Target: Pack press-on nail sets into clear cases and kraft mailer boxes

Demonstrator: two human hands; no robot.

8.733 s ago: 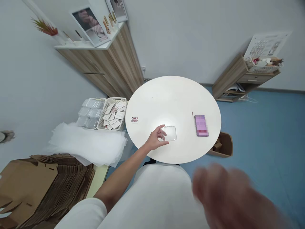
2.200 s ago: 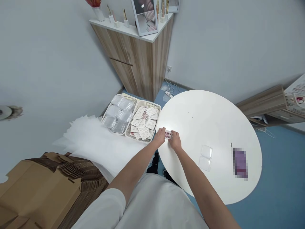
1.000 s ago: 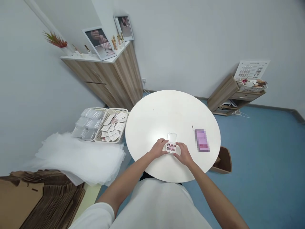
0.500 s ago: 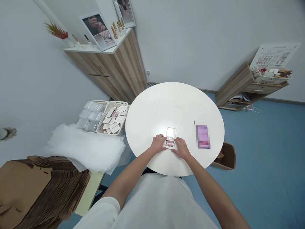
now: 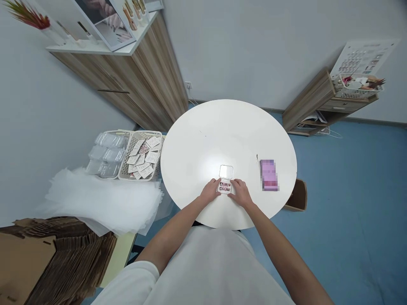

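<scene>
A small clear plastic case (image 5: 226, 172) lies on the white round table (image 5: 235, 127) with its lid tilted back, away from me. In its base sit two rows of pink and dark press-on nails (image 5: 225, 187). My left hand (image 5: 210, 191) grips the left side of the base, thumb and fingers at its edge. On the opposite side, my right hand (image 5: 241, 193) holds the right edge the same way. Right of my right hand lies a purple, pixelated rectangular item (image 5: 269, 175).
Left of the table, a basket of printed cards (image 5: 144, 157) stands beside a basket of clear cases (image 5: 108, 153). White translucent sheets (image 5: 104, 199) and stacked flat cardboard (image 5: 73, 262) are nearer me. An open cardboard box (image 5: 299, 195) sits on the floor at right.
The view has shifted slightly, so the table sits a little higher and further left. Both hands stay on the open case, which keeps its place on the table.
</scene>
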